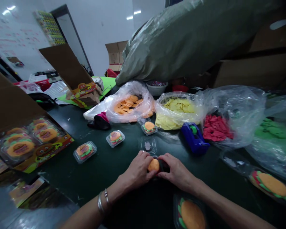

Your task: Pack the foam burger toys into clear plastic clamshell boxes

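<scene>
My left hand [141,167] curls its fingers around the left side of a small toy burger [153,165] with an orange bun. From the other side my right hand [177,170] closes its fingers and thumb on it. A clear plastic lid [147,145] lies open just beyond my fingers; the tray under the burger is mostly hidden by my hands. Behind it sits another burger in an open clear box [149,127]. Near my right forearm is a boxed burger [192,214], and a further burger [273,184] rests in an open box at the right.
Clear bags hold orange buns [128,104], yellow slices [178,106], red pieces [216,127] and green pieces [271,130]. A blue tape dispenser [194,140] stands before them. Closed burger boxes [85,152] [115,138] lie left, beside a display carton [47,152] of packed burgers.
</scene>
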Demonstrator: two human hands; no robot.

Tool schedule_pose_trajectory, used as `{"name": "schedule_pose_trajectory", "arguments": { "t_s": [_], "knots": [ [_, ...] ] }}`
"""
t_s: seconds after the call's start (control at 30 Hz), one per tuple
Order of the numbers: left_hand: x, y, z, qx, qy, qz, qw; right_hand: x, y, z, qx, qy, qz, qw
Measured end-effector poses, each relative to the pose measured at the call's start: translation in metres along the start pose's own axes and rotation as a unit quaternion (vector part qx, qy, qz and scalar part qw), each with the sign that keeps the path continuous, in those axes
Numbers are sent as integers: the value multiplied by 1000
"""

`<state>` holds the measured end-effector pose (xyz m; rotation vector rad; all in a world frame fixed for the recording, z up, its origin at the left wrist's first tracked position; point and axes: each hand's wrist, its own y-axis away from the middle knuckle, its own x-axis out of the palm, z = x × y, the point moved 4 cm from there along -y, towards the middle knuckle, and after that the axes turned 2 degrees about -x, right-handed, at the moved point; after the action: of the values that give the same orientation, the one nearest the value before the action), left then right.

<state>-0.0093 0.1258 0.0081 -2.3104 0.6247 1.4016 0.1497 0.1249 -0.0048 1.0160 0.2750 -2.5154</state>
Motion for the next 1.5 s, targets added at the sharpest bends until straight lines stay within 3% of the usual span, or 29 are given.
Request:
{"name": "schedule_pose_trajectory", "arguments": {
  "t_s": [0.2, 0.27, 0.37, 0.43, 0.53, 0.67, 0.8, 0.9, 1.0, 1.1, 1.17, 1.27, 1.37, 1.5],
  "knots": [
    [-14, 3, 3, 34, 59, 28, 997, -18, -13, -6, 9, 9, 20, 1000],
    [-25, 0, 16, -16, 108, -34, 993, -33, -25, -12, 23, 12, 10, 1000],
    [-38, -8, 52, -168, 157, -139, 963, -44, -35, -10, 34, 23, 22, 999],
    [-36, -18, 74, -225, 171, -137, 949, -37, -30, -1, 30, 39, 43, 998],
    [-26, -42, 94, -235, 198, -80, 948, -15, -12, 19, -32, 116, 35, 992],
    [-14, -71, 93, -203, 230, -17, 952, 8, 3, 30, -158, 216, 15, 963],
    [-9, -78, 73, -158, 254, -22, 954, 11, 4, 20, -211, 226, 15, 951],
    [-10, -56, 50, -105, 266, -48, 957, 8, 5, 11, -184, 179, -7, 966],
    [-15, -22, 31, -56, 257, -53, 963, 6, 7, 2, -84, 113, -48, 989],
    [-18, 10, 20, 36, 225, -5, 974, 6, 11, -5, 11, 98, -67, 993],
    [-15, 24, 17, 92, 188, 38, 977, 5, 13, -7, 36, 116, -52, 991],
    [-5, 32, 20, 117, 136, 48, 983, 4, 10, -7, 17, 113, -7, 993],
    [3, 31, 22, 131, 101, 3, 986, 1, 1, -2, -40, 62, 17, 997],
    [3, 26, 19, 130, 121, -5, 984, 3, -15, 14, -83, 103, 96, 987]
  ]
}}
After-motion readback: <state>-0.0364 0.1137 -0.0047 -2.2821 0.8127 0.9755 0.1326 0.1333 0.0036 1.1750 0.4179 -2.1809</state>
